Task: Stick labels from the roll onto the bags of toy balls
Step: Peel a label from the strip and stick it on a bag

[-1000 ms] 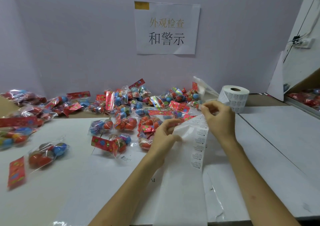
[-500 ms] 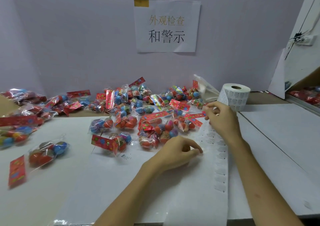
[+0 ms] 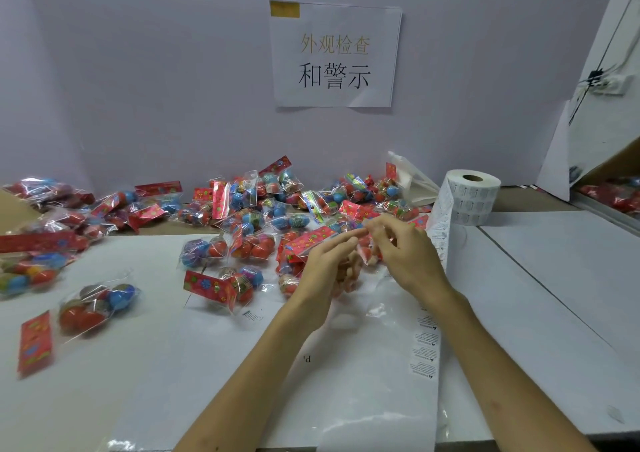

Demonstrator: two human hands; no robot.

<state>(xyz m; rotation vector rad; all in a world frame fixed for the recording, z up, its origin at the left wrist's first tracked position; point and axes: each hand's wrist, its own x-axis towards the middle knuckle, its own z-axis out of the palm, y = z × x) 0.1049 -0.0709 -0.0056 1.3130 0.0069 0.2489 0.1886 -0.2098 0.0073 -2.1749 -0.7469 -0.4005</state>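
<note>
My left hand (image 3: 327, 271) holds a clear bag of toy balls (image 3: 306, 243) with a red header card, lifted just above the table; its fingers curl under the bag. My right hand (image 3: 407, 256) meets it from the right and pinches the bag's near edge with fingertips; whether a label sits under them is too blurred to tell. The white label roll (image 3: 472, 197) stands upright at the back right. Its strip of backing paper (image 3: 427, 334), printed labels along one edge, runs from the roll toward the table's front edge under my right forearm.
Several more bags of balls (image 3: 249, 216) lie heaped along the wall and to the left (image 3: 97, 304). White paper sheets (image 3: 221, 365) cover the table. A printed sign (image 3: 334, 56) hangs on the wall. A crate with more bags (image 3: 620, 195) sits at far right.
My left hand left the label strip and came up holding a bag. My right hand let go of the strip and moved left onto the bag. The strip now lies slack.
</note>
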